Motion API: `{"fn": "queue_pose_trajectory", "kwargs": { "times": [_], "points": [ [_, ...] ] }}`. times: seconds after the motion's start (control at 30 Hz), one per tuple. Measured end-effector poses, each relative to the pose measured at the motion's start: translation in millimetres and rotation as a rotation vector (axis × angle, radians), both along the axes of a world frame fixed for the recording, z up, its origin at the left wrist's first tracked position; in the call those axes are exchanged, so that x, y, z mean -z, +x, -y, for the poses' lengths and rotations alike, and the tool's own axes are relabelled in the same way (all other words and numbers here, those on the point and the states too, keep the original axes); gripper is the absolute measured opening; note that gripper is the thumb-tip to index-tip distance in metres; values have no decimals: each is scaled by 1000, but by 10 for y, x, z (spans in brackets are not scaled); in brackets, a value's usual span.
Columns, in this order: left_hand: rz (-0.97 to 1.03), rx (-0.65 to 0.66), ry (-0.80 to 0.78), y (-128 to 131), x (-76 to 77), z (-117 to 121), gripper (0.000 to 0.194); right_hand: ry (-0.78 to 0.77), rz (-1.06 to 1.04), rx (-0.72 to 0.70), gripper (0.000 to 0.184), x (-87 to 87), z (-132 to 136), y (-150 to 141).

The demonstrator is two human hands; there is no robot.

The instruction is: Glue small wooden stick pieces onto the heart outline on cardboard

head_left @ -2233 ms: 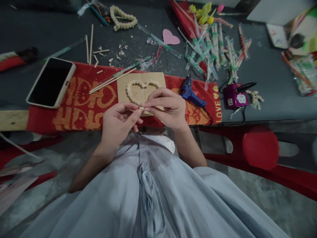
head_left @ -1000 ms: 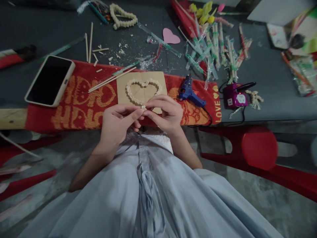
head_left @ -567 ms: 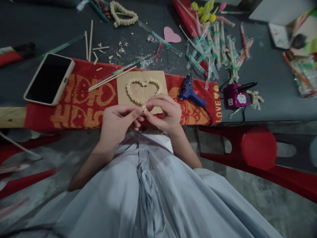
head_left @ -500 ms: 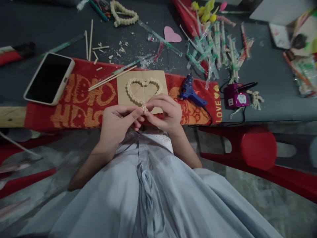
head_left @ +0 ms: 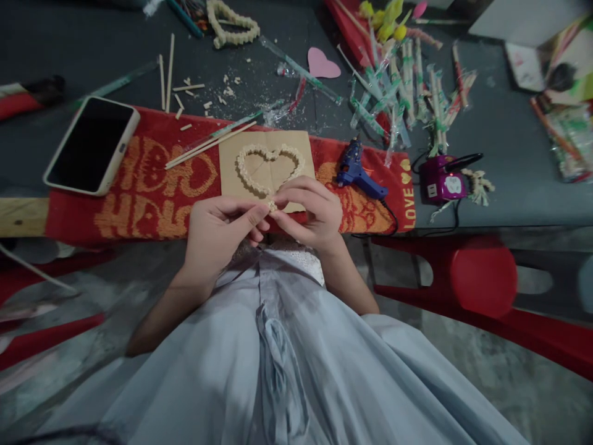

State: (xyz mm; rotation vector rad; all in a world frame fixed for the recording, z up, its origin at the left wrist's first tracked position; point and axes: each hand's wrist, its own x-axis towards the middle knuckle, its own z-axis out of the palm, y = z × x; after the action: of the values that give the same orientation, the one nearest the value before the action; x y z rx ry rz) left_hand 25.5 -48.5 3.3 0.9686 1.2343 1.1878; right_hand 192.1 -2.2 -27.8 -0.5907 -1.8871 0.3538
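Between the fingertips of my left hand and my right hand is a small cream-coloured cluster of short pieces. Both hands are closed in a pinch on it, just over the table's near edge. Right behind them lies a brown cardboard square, partly hidden by my fingers. On that card stands a heart outline made of similar cream pieces; its lower tip is covered by my right hand. A blue glue gun rests on the red towel to the right of the card.
A phone and thin pale sticks lie on the left. Small cut bits are scattered behind the card. Another cream heart frame, a pink paper heart, wrapped sticks and a purple power adapter are farther out. A red stool stands right.
Very little differs. The small cluster has turned slightly between my fingertips, and its face shows a bit more. Both hands stay in nearly the same place.
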Motion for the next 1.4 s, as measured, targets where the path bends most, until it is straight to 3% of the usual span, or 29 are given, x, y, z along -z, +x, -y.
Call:
{"fn": "queue_pose_trajectory", "kwargs": {
  "times": [0.43,0.73,0.87,1.03,1.17,1.27,1.4],
  "points": [
    [-34,-46,-27,15,-61,17,21,33,-1,-7,10,-26,13,-9],
    [-55,-28,49,-13,8,9,22,-17,66,49,15,-7,31,7],
    [-233,-100,261,-48,56,38,16,-55,88,98,17,8,29,13],
    [-586,14,706,-132,134,19,27,-61,70,60,10,-15,16,4],
    [-731,54,871,-150,150,-20,34,-57,59,48,4,-30,12,-10],
    [-657,58,822,-141,172,-12,32,-63,74,64,7,-13,12,-10],
    [-340,-113,545,-123,204,6,20,-99,110,102,14,23,14,5]
  ]
}}
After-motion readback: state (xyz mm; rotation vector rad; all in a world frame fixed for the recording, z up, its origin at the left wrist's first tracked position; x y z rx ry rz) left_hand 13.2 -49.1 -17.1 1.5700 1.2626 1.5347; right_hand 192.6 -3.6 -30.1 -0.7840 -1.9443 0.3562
